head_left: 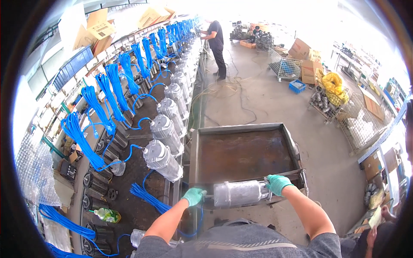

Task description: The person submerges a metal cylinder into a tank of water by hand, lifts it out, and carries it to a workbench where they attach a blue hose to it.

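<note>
A silver cylindrical pump motor (241, 193) lies on its side between my hands, over the near edge of a shallow metal tray (195, 161). My left hand (194, 196), in a green glove, is closed at its left end, where a thin shaft or cable end shows. At the other end, my gloved right hand (278, 185) is closed around the bracket-like end piece. The fingers partly hide both grip points. Left of my left hand, a coiled blue cable (148, 198) lies on the dark bench, with one strand looping below my left wrist.
Upright silver motors (161, 159) with coiled blue cables (84, 142) line the bench at left. A green bottle (106, 215) lies near left. Far ahead stands a person (217, 47). Wire carts (284, 66), a blue crate (297, 86) and cables (241, 86) occupy the floor right.
</note>
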Tool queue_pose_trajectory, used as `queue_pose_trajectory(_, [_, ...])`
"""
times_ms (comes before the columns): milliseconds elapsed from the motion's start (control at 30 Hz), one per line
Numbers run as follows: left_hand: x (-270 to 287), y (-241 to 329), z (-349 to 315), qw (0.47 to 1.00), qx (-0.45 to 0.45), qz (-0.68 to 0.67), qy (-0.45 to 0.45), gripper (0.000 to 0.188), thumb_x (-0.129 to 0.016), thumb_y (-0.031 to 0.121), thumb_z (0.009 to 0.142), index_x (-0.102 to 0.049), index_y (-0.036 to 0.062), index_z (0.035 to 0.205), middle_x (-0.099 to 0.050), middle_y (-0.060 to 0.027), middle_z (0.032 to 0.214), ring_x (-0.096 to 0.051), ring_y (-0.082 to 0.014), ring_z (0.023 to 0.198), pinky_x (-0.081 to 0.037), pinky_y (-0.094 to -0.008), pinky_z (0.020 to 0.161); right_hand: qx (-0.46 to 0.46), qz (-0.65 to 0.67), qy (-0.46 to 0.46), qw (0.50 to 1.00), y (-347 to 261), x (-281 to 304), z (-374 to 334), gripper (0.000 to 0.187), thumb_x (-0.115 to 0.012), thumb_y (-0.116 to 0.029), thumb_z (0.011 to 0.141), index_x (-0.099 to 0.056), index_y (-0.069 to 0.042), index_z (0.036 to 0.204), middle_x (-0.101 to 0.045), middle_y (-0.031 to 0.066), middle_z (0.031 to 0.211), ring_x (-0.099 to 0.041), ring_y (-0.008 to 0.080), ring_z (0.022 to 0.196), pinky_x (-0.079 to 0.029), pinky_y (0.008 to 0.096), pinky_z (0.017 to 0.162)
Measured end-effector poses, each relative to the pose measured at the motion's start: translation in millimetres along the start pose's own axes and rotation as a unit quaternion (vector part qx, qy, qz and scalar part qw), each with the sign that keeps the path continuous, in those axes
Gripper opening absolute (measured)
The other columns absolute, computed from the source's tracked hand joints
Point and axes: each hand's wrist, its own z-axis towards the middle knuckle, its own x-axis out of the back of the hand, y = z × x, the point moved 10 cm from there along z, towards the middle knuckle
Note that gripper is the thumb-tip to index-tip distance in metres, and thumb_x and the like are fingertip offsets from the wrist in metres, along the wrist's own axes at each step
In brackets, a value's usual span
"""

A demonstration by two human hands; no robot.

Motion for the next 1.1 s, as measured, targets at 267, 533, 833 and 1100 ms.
queue_pose_trajectory(267, [14.4,28.7,-26.5,0.986,-0.092,0.032,0.137,0.044,-0.064,0.041,0.098,-0.067,0.0075,0.125,-0.069,-0.0121,0.126,-0.066,-0.0344,0.113,-0.052,-0.0459,0.095,0.007,0.023,0.033,0.999,5.7,-2.4,-0.7,0.034,-0.055,-0.039,0.102,-0.066,-0.009,0.113,-0.073,0.0194,0.111,-0.069,0.0412,0.104,-0.055,0.0498,0.09])
queue_pose_trajectory(533, [0.8,5.0,-22.4,0.983,-0.126,-0.082,0.104,0.027,-0.063,0.03,0.101,-0.073,0.0077,0.113,-0.073,-0.0088,0.104,-0.07,-0.0242,0.087,-0.057,-0.0387,0.078,0.012,0.02,-0.039,0.999,-3.2,-1.6,4.3,0.037,-0.06,-0.034,0.096,-0.069,-0.005,0.118,-0.073,0.0177,0.12,-0.071,0.037,0.108,-0.057,0.0468,0.089])
queue_pose_trajectory(833, [-28.1,-15.4,-14.6,0.958,0.103,-0.263,0.044,0.024,-0.065,0.031,0.101,-0.064,0.0096,0.111,-0.061,-0.0018,0.07,-0.061,-0.0147,0.059,-0.051,-0.0371,0.051,-0.013,0.036,-0.047,0.998,10.0,-3.5,-1.6,0.035,-0.059,-0.033,0.097,-0.068,-0.008,0.12,-0.074,0.0145,0.117,-0.072,0.0358,0.105,-0.056,0.0465,0.089])
queue_pose_trajectory(1100, [19.9,57.0,-59.8,0.924,-0.275,0.162,0.208,0.025,-0.075,0.023,0.089,-0.074,0.0073,0.109,-0.07,-0.0093,0.092,-0.067,-0.0283,0.093,-0.053,-0.0433,0.084,0.004,0.049,-0.011,0.999,1.4,2.9,3.6,0.04,-0.053,-0.041,0.102,-0.071,-0.008,0.116,-0.075,0.0157,0.113,-0.071,0.0381,0.104,-0.055,0.0485,0.088])
